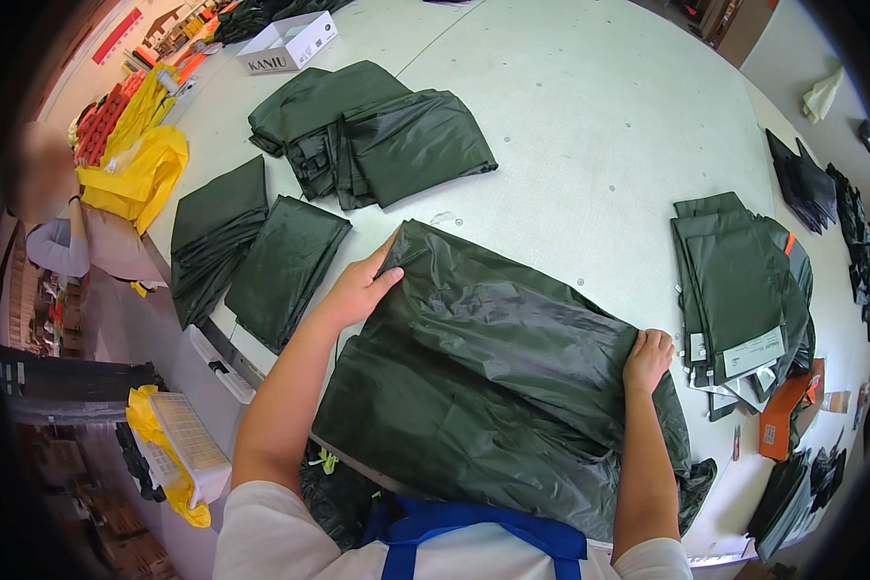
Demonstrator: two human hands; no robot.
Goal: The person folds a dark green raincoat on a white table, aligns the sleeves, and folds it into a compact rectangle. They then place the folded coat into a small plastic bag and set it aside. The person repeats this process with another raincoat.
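Dark capitals mark the front of a small open white box (300, 39) at the far left of the pale worktop (570, 126), and a white printed label (753, 354) lies across the near end of the dark green folded stack (730, 275) on the right. A glossy, creased dark green coated-fabric piece (493, 338) spreads over the near edge, the left hand (358, 290) pinching its far-left corner between thumb and fingers, the right hand (649, 362) gripping its right edge with curled fingers. Folded green bundles (420, 145) sit just beyond, crowding the left side.
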